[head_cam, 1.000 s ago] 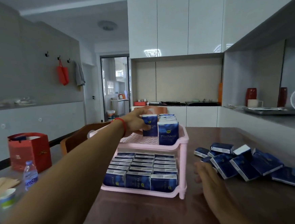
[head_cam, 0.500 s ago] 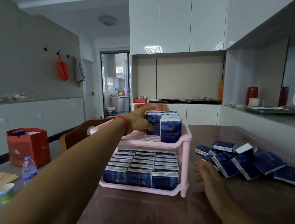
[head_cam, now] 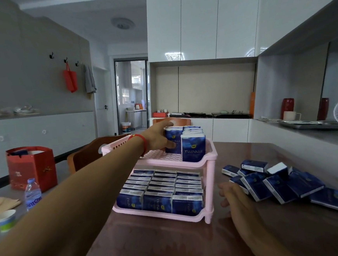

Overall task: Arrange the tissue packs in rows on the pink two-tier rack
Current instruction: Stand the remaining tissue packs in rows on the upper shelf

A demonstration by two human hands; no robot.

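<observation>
A pink plastic two-tier rack (head_cam: 209,166) stands at the middle of a dark brown glossy counter (head_cam: 173,246). Its lower tier is filled with dark blue tissue packs (head_cam: 161,191) standing upright in three rows. On the upper tier two shorter rows of the same packs sit at the right and back; the front pack of the right-hand row (head_cam: 193,147) shows the word TWINKLE. The left hand (head_cam: 158,138), a red band at its wrist, reaches across the upper tier to the front pack of the left-hand row (head_cam: 174,140), at 11 o'clock from the TWINKLE pack; its fingers (head_cam: 167,126) curl over the pack's top edge and the thumb presses its front face, so the hand has hold of that pack. The right hand (head_cam: 233,198) lies at 4 o'clock from the rack, palm down with fingers loosely spread, holding nothing, its fingertips just beside a loose heap of blue tissue packs (head_cam: 277,182) spread over the counter at 3 o'clock. At 9 o'clock from the rack stand a red paper gift bag (head_cam: 32,169), a clear plastic water bottle (head_cam: 32,194) and a small paper cup (head_cam: 6,219).
</observation>
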